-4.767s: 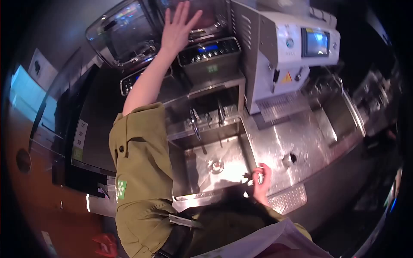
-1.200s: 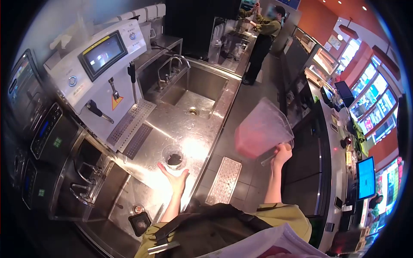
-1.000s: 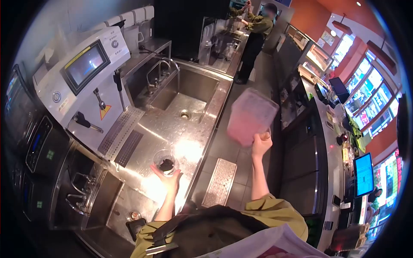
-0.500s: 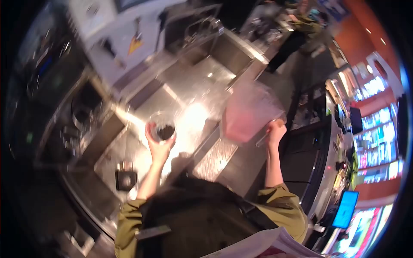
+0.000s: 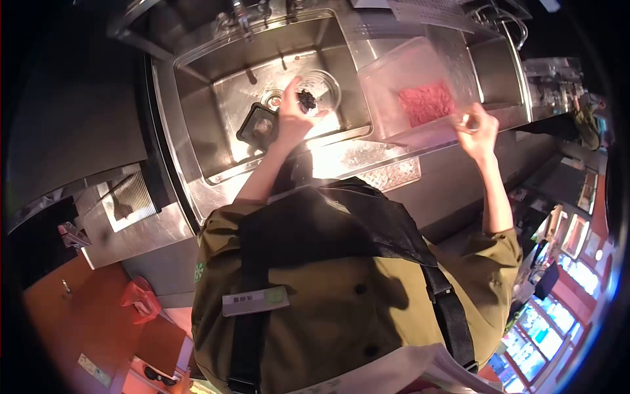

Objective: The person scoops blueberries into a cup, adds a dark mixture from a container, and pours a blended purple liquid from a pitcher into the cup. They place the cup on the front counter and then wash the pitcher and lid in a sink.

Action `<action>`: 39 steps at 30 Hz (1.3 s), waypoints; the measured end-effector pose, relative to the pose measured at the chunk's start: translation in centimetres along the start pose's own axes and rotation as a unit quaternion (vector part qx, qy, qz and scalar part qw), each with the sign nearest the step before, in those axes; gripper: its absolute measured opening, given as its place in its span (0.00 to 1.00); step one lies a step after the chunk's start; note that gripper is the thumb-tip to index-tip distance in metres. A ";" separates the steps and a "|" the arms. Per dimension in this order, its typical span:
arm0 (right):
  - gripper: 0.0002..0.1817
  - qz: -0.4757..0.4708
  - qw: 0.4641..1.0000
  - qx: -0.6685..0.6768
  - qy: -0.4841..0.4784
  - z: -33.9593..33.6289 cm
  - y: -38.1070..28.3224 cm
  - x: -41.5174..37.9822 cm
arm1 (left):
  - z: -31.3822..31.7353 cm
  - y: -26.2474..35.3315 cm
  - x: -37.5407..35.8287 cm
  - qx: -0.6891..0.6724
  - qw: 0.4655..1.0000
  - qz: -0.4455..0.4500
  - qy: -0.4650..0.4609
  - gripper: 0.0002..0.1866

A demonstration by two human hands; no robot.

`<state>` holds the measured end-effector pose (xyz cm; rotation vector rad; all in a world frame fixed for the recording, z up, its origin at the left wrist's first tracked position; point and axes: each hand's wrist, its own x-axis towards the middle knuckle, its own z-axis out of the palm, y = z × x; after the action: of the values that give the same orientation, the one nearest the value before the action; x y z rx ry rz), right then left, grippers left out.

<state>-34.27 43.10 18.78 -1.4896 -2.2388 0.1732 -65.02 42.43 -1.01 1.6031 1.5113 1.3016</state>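
My left hand (image 5: 293, 118) is closed around the side of a clear round cup (image 5: 331, 84), held over a steel sink (image 5: 197, 111). A small dark clump (image 5: 306, 100) shows inside the cup. Below and left of that hand, a black square container (image 5: 257, 128) sits in the sink near the drain. My right hand (image 5: 477, 131) grips the handle of a large clear pitcher (image 5: 387, 72), which is tilted over the counter to the right of the sink. Reddish-pink contents (image 5: 426, 104) lie in the pitcher.
Taps (image 5: 241, 20) stand behind the sink. A second steel basin (image 5: 493, 72) lies to the right, with a perforated steel tray (image 5: 433, 14) behind the pitcher. A ridged metal grate (image 5: 128, 202) is at left. Farther right, a person (image 5: 586, 125) is partly visible.
My view has turned and shifted toward the sink. The cup in my left hand is now over the sink, and the pitcher stays in my right hand, its red contents showing more clearly.
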 end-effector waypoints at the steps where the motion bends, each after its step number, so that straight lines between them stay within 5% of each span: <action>1: 0.09 -0.026 0.998 -0.014 -0.054 0.8 -0.7 1.2 | 0.6 -0.7 -0.1 0.035 0.999 0.018 -0.012 0.47; 6: 0.13 -0.136 0.951 -0.150 -0.233 5.7 -4.5 5.7 | 3.0 -3.9 -0.6 0.096 0.994 0.016 -0.054 0.46; 8: 0.13 -0.109 0.922 -0.189 -0.318 7.0 -6.3 7.1 | 3.4 -4.6 -0.7 0.101 0.993 -0.002 -0.068 0.46; 16: 0.11 -0.088 0.890 -0.229 -0.384 10.4 -9.4 10.3 | 3.8 -6.6 0.2 0.112 0.992 0.019 -0.057 0.46; 24: 0.10 -0.091 0.881 -0.279 -0.370 11.1 -10.6 12.0 | 5.8 -8.2 0.6 0.097 0.994 0.050 -0.019 0.41; 28: 0.15 -0.046 0.851 -0.306 -0.425 11.8 -9.7 12.1 | 4.5 -6.8 1.8 0.025 0.998 -0.008 -0.061 0.37; 29: 0.19 -0.131 0.845 -0.257 -0.449 11.2 -8.7 12.1 | 4.7 -6.9 2.0 0.036 0.998 0.009 -0.055 0.37; 32: 0.11 -0.128 0.900 -0.197 -0.368 11.4 -9.6 11.6 | 3.8 -6.3 2.4 0.038 0.994 0.000 -0.102 0.42; 39: 0.12 -0.092 0.909 -0.212 -0.348 10.9 -10.5 11.3 | 4.0 -6.9 2.5 0.032 0.992 0.099 -0.075 0.48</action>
<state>-51.44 50.46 15.91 -1.5800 -3.1425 0.1892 -64.49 47.04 -8.00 1.8893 1.3427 1.2145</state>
